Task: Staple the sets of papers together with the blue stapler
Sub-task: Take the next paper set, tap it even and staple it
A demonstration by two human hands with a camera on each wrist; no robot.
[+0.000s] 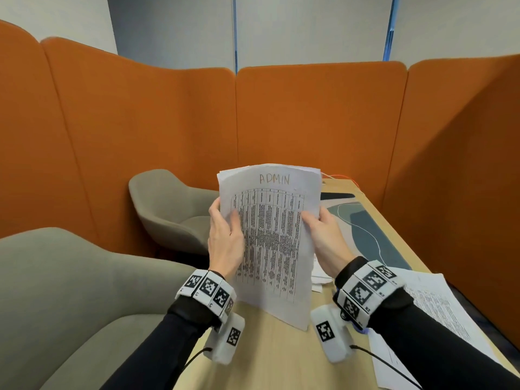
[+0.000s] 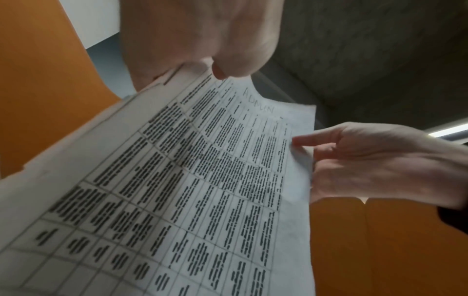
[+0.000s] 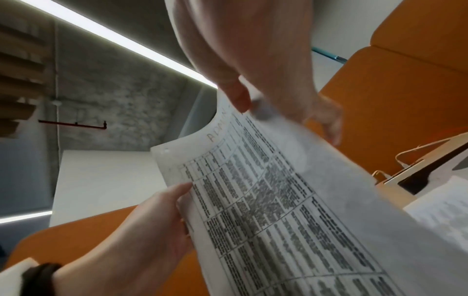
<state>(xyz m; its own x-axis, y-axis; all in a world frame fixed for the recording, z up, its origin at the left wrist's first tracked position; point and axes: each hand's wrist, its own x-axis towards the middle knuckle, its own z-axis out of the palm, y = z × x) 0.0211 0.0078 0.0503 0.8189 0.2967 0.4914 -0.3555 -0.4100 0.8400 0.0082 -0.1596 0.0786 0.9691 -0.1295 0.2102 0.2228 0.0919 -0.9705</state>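
A set of printed papers point(image 1: 273, 235) with "ADMIN" handwritten at the top stands upright, its lower edge down at the wooden table point(image 1: 275, 353). My left hand point(image 1: 228, 222) grips its left edge, thumb on the front and fingers behind. My right hand point(image 1: 314, 220) grips the right edge the same way. In the left wrist view the set point(image 2: 190, 180) fans slightly under my left hand point(image 2: 217, 68). The right wrist view shows my right hand point(image 3: 243, 102) pinching the sheets point(image 3: 278, 200). A small patch of blue point(image 1: 360, 330) peeks out beneath my right wrist; what it is cannot be told.
More printed sheets point(image 1: 433, 313) lie on the table at the right, and a few point(image 1: 319, 275) lie behind the held set. Two grey chairs point(image 1: 168, 212) stand to the left. Orange partitions point(image 1: 309, 122) enclose the booth. A thin cable point(image 1: 365, 232) runs across a grey-blue mat.
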